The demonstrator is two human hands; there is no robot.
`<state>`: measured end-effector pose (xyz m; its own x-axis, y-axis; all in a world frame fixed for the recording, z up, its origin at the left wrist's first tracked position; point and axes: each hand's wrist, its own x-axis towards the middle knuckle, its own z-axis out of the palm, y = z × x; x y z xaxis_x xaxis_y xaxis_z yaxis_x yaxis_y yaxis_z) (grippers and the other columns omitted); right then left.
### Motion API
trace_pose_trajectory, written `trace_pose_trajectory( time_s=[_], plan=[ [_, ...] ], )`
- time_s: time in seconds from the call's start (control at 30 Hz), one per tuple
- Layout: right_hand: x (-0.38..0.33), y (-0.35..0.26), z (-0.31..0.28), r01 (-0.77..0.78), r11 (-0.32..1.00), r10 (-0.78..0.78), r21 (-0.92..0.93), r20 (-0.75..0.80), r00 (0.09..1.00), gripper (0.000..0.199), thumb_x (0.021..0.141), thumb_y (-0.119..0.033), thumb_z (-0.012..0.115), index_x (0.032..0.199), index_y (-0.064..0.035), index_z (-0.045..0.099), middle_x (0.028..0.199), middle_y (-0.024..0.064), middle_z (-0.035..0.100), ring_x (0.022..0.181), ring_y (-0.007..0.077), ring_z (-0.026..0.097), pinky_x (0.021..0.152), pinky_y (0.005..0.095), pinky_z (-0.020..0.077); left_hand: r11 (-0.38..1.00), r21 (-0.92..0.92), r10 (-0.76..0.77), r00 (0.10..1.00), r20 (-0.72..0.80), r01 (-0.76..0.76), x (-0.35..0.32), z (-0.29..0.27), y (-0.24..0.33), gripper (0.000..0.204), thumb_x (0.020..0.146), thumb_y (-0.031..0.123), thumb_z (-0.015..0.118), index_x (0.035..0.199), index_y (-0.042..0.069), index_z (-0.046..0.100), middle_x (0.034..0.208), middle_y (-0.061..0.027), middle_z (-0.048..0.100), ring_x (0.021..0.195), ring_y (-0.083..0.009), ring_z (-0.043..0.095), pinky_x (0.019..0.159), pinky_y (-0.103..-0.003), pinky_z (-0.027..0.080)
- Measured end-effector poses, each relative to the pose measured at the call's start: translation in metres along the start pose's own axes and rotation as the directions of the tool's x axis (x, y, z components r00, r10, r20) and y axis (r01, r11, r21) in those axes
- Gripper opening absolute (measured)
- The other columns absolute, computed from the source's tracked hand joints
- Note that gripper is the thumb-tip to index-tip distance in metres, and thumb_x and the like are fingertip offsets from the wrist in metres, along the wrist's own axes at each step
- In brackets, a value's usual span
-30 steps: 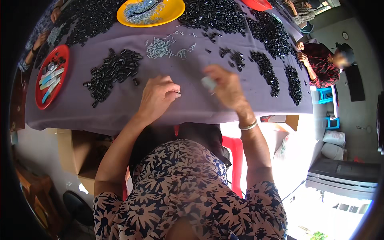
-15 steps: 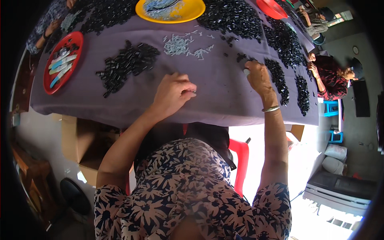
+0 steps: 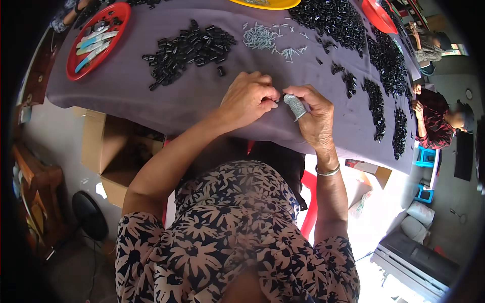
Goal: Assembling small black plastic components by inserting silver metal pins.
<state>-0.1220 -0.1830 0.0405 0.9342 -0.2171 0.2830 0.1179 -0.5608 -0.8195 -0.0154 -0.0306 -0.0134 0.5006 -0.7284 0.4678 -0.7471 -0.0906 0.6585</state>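
My left hand (image 3: 248, 99) is closed in a pinch just above the purple cloth. Whatever lies between its fingertips is too small to name. Close beside it, my right hand (image 3: 319, 115) has thumb and fingers curled together, their tips almost meeting the left ones; what they grip, if anything, cannot be made out. One right finger wears a silvery-grey wrap (image 3: 295, 107). Beyond the left hand lies a heap of small black glossy pieces (image 3: 197, 48), with a single black piece (image 3: 221, 71) apart from it. Small pale pins (image 3: 259, 37) form a loose pile to its right.
A red plate (image 3: 73, 74) with knife-like, pale-handled tools stands at the left. At the far edge are a yellow plate (image 3: 275, 5) and a red basin (image 3: 378, 17). Many black pieces (image 3: 328, 22) cover the right side. A co-worker (image 3: 435, 113) sits at the right.
My right hand has come left from the small black pieces to meet my left hand. A lone black piece now lies near the heap. The whole view has shifted.
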Motion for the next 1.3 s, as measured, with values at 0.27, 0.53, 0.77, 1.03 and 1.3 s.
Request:
trace_pose_trajectory(
  time_s=[0.27, 0.53, 0.77, 1.03, 1.3],
  plan=[
    [-0.001, -0.005, 0.002, 0.159, 0.942, -0.135, -0.295, 0.099, 0.986, 0.027, 0.075, 0.011, 0.068, 0.097, -0.0039, 0.068, 0.088, 0.0093, 0.067, 0.08, 0.0249, 0.067, 0.07, 0.03, 0.0509, 1.0, -0.006, 0.0, 1.0, -0.013, 0.0, 0.0, 0.002, 0.001, 0.013, 0.071, 0.012, 0.077, 0.078, 0.006, 0.068, 0.081, -0.0004, 0.061, 0.084, -0.0197, 0.057, 0.078, -0.036, 0.04],
    [0.007, -0.005, 0.001, 0.262, 0.883, -0.194, -0.39, 0.205, 0.959, 0.034, 0.068, 0.013, 0.06, 0.096, -0.0036, 0.068, 0.084, 0.0105, 0.064, 0.076, 0.0306, 0.063, 0.068, 0.0354, 0.0501, 1.0, 0.0, -0.011, 1.0, -0.005, 0.011, 0.0, 0.003, -0.002, 0.008, 0.073, 0.014, 0.072, 0.077, 0.008, 0.07, 0.079, -0.0026, 0.06, 0.086, -0.0221, 0.057, 0.079, -0.038, 0.04],
    [0.004, -0.009, 0.0, 0.19, 0.905, -0.14, -0.38, 0.156, 0.978, 0.033, 0.066, 0.013, 0.06, 0.094, -0.0026, 0.066, 0.083, 0.0125, 0.062, 0.077, 0.0323, 0.062, 0.067, 0.0371, 0.0502, 1.0, 0.003, 0.03, 0.998, -0.05, -0.03, 0.002, 0.006, 0.002, 0.012, 0.07, 0.011, 0.075, 0.077, 0.006, 0.067, 0.079, -0.0015, 0.058, 0.083, -0.0214, 0.056, 0.076, -0.037, 0.041],
    [0.01, -0.008, 0.001, 0.279, 0.858, -0.172, -0.432, 0.271, 0.947, 0.021, 0.071, 0.01, 0.062, 0.089, -0.0001, 0.064, 0.08, 0.0146, 0.058, 0.08, 0.035, 0.059, 0.066, 0.0409, 0.0497, 0.999, 0.046, 0.027, 0.999, -0.017, -0.026, 0.001, 0.004, 0.001, 0.008, 0.072, 0.008, 0.071, 0.076, 0.005, 0.064, 0.077, -0.0037, 0.055, 0.081, -0.0235, 0.055, 0.075, -0.037, 0.04],
    [0.029, 0.0, -0.018, -0.487, 0.872, 0.458, -0.06, 0.452, 0.765, 0.01, 0.078, -0.005, 0.073, 0.084, -0.0011, 0.067, 0.07, 0.0063, 0.064, 0.059, 0.0116, 0.058, 0.053, 0.0264, 0.0485, 1.0, -0.006, 0.006, 0.998, 0.056, -0.006, -0.003, 0.0, 0.004, 0.016, 0.071, 0.013, 0.076, 0.082, 0.006, 0.066, 0.079, -0.0013, 0.056, 0.08, -0.021, 0.055, 0.076, -0.035, 0.039]
  ],
)
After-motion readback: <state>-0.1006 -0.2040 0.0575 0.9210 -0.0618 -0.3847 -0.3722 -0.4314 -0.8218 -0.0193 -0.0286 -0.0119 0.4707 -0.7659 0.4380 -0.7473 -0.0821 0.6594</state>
